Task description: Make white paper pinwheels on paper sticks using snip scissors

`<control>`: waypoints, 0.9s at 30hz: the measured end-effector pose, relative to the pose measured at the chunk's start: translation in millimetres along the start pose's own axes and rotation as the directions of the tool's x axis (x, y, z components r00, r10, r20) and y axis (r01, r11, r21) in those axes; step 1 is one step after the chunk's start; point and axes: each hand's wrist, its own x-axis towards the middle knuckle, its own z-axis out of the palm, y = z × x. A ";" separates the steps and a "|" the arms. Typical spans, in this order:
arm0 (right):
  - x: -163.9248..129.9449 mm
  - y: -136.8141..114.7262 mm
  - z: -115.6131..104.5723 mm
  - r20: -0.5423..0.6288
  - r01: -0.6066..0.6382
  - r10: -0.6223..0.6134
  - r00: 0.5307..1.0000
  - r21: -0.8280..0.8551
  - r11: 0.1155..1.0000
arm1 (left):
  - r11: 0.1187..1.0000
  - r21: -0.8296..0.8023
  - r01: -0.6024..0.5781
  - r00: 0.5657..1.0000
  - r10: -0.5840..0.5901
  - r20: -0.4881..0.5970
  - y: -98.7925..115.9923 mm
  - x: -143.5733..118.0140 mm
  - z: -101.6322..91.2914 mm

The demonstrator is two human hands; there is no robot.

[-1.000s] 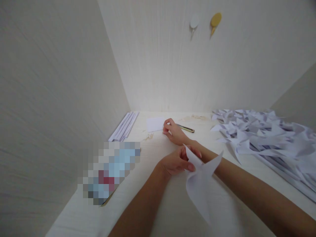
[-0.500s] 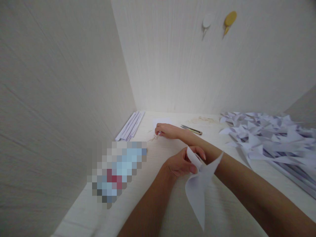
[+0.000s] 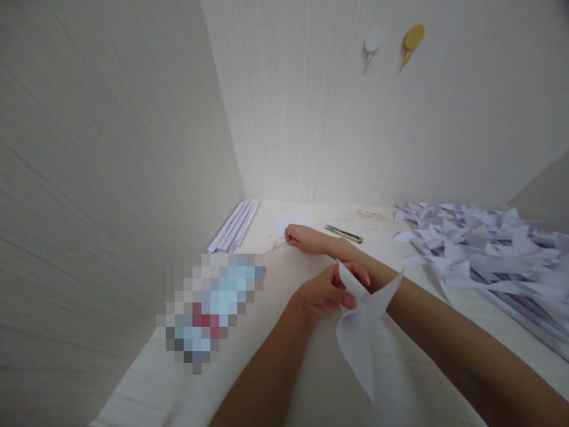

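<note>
No real containers on this desk, so nothing sits inside anything; the closest thing is the white-walled corner that everything lies in. The left hand [image 3: 326, 292] is pinching a folded paper shape [image 3: 362, 332] between thumb and fingertips, right at the top where its points meet. The paper is lifted off the desk [image 3: 302, 379], with one long pointed flap hanging down toward the camera and another sticking up to the right, in front of the right forearm.

The right hand [image 3: 306, 236] is stretched way out to the back of the desk, palm down, fingers loosely curled with the tips at the edge of a small white paper square [image 3: 288, 222]. Can't tell if it's actually gripping that square or just resting on it.

Just right of that hand lies a utility knife [image 3: 344, 233]. Some thin white folded strips [image 3: 235, 225] lie against the left wall, and a big pile of folded paper pieces [image 3: 484, 249] covers the right side. A pixelated patch [image 3: 213, 305] sits on the left of the desk. Two hooks, one white [image 3: 372, 41] and one yellow [image 3: 412, 38], are stuck on the back wall.

Compared with half a second ago, barely anything differs: the right hand has slid a touch back toward the person from the square, and the left has the same pinch on the paper.
</note>
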 end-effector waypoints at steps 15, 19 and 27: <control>-140.0 3.1 -24.8 -0.499 -0.354 0.618 0.607 0.527 0.773 | 0.885 0.203 -0.418 0.599 0.437 -0.671 8.1 20.3 -4.2; -162.2 -11.8 -26.5 -0.643 -0.384 0.597 0.480 0.458 0.802 | 0.844 0.428 -0.324 0.489 0.537 -0.687 2.1 22.8 -1.7; -160.0 -33.5 -16.8 -0.747 -0.421 0.256 0.614 -0.035 0.906 | 0.767 0.616 -0.179 0.439 0.623 -0.648 -7.1 23.9 3.4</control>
